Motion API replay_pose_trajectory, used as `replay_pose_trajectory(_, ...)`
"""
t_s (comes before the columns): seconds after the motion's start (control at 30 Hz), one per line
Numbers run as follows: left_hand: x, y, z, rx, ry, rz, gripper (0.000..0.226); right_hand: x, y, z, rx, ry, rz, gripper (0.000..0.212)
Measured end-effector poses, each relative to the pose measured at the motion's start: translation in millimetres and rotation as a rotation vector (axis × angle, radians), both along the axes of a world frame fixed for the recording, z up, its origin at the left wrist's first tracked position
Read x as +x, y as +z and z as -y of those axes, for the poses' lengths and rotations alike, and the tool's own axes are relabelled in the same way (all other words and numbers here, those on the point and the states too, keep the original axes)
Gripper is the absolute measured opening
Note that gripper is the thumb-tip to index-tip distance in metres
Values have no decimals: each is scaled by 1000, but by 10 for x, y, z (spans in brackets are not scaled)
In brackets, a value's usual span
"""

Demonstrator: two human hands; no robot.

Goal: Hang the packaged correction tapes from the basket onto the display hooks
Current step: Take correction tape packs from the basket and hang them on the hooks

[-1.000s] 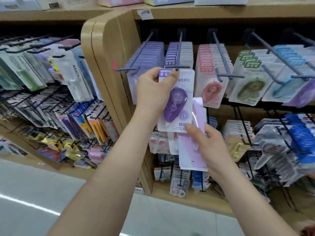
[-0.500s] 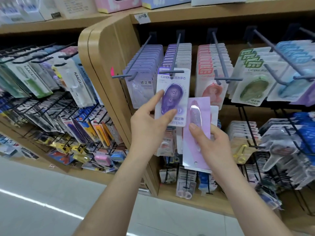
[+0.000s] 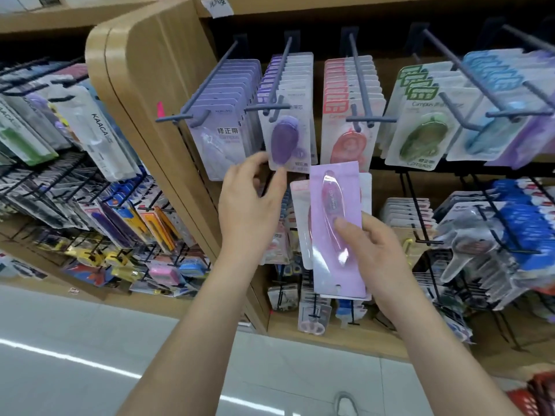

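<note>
Floor level: red basket [image 3: 537, 397] just in frame at the near right corner, contents not visible; one shoe [image 3: 345, 403] left of it

Right hand [image 3: 369, 244]: gripping a small fan of packaged correction tapes, thumb pressed on the front, fingers wrapped behind. Front one is a long pink pack [image 3: 333, 223] with a pen-type tape, held roughly upright with the hang hole at the bottom. A paler pack [image 3: 300, 223] sticks out behind it on the left. Exact count in the fan not readable

Left hand [image 3: 249, 202]: raised, left of the right hand, slightly farther. Thumb and forefinger form a loose C around the lower left corner of the purple pack [image 3: 285, 139], tips touching or nearly so. Can't tell if that's an actual pinch

Purple pack hangs at the front of the second hook [image 3: 277, 82] from the left in the top row, ahead of a stack of matching packs, tilted a little

Same row, far side: lilac packs [image 3: 222, 130] on the hook to the left; red packs [image 3: 348, 139], green packs [image 3: 420, 136], blue packs [image 3: 486, 127] to the right

Wooden end panel [image 3: 156, 85] closes off the bay on the left; more stationery on pegs beyond it
</note>
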State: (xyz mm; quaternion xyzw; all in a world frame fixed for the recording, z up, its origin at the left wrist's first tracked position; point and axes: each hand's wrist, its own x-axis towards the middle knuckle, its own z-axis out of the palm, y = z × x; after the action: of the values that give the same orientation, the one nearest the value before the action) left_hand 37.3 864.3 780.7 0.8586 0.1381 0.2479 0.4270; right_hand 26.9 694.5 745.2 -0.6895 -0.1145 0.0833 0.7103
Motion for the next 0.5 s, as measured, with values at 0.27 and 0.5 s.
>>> replay_pose_trajectory(0.27,-396,-32,247,-691,-337,-132,24,-10,52,33,-193,120,220,12)
replay_pose_trajectory(0.5,-453,-181,-64,-696,-136,64,64,16,28,212,-92,59,170,44)
